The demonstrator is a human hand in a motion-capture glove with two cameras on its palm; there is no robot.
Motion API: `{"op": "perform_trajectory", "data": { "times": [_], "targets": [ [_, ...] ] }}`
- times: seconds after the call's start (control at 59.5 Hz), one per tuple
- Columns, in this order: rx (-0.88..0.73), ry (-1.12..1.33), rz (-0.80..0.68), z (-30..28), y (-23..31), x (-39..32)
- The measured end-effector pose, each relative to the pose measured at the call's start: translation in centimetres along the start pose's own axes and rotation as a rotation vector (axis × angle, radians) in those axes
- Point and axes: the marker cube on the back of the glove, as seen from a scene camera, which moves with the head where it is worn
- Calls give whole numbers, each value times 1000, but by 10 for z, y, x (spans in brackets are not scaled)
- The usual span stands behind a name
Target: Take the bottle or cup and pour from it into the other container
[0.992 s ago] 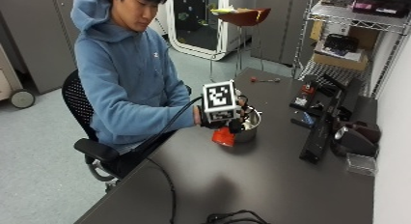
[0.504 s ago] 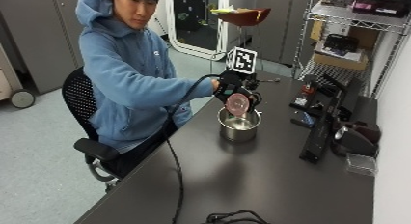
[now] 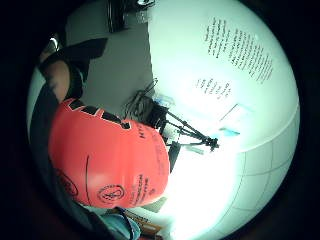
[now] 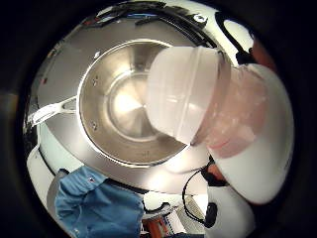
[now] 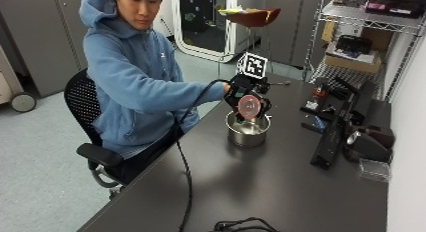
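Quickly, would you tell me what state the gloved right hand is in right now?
Right hand: holding the red bottle, tipped mouth-down over the steel pot.

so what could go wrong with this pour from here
The red bottle is tipped over the steel pot, but its white cap looks still on, so nothing may come out. Its mouth sits near the pot's rim rather than the middle, so a spill onto the table is possible.

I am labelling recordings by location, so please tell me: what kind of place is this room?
Probably an office or lab workroom, not a kitchen. A dark worktable carries electronic gear, a wire shelving rack holds boxes, and the person sits on an office chair while tipping a red bottle over a steel pot.
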Motion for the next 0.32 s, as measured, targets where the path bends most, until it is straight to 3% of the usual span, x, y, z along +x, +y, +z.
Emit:
{"op": "perform_trajectory", "data": {
  "times": [0.319],
  "targets": [
    [-10,-37,33,-2,0,-3]
  ]
}}
